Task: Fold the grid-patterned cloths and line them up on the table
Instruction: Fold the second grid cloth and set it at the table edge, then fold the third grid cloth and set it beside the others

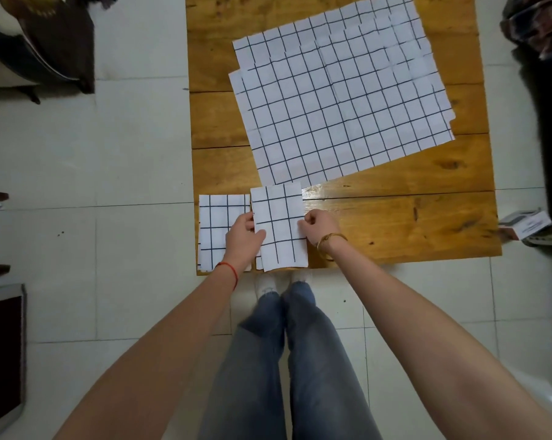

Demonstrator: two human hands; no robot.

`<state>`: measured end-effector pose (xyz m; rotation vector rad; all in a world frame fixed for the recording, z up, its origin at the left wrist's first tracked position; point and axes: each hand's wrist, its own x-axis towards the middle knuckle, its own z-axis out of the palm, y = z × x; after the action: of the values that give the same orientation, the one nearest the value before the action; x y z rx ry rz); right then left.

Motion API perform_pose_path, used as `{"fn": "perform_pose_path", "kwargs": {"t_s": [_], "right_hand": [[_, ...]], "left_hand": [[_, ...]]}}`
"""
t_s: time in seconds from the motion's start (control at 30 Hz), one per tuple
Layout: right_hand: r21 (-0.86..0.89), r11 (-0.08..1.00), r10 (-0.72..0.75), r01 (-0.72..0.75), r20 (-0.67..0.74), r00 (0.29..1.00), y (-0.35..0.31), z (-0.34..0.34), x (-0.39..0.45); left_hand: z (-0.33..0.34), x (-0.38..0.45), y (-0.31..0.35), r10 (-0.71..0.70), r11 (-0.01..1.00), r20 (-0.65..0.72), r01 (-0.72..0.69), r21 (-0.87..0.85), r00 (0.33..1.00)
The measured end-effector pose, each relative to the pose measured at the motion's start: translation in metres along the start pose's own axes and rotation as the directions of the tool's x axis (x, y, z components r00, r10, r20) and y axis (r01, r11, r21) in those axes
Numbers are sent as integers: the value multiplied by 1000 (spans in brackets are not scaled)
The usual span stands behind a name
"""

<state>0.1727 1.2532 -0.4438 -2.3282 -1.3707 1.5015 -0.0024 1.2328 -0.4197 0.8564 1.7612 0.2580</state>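
Observation:
A folded white cloth with a dark grid lies near the front edge of the wooden table. My left hand pinches its left edge. On its right edge, my right hand grips it with curled fingers. Another folded grid cloth sits just to the left, at the table's front left corner, partly under my left hand. A stack of unfolded grid cloths lies spread and slightly askew over the far half of the table.
A small box lies on the tiled floor right of the table. Dark furniture stands at the upper left and dark items along the right edge. My legs and feet are below the table's front edge.

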Motion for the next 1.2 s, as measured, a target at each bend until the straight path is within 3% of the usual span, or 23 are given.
{"fn": "perform_pose_path", "kwargs": {"t_s": [0.27,0.63,0.87,1.2], "right_hand": [[-59,998,-5,10,83,997,-2,6,4],[-397,907,-92,141,139,986,3,-1,1],[-378,919,-132,114,-22,991,6,-19,-3],[-176,974,-183,142,-246,952,-14,-79,0]], "left_hand": [[0,3,-4,-12,1000,-27,12,-1,1000],[-8,0,-5,12,999,-106,-7,54,994],[-16,-3,14,115,989,-206,-92,119,972],[-33,12,81,292,954,-145,-279,105,945]]}}
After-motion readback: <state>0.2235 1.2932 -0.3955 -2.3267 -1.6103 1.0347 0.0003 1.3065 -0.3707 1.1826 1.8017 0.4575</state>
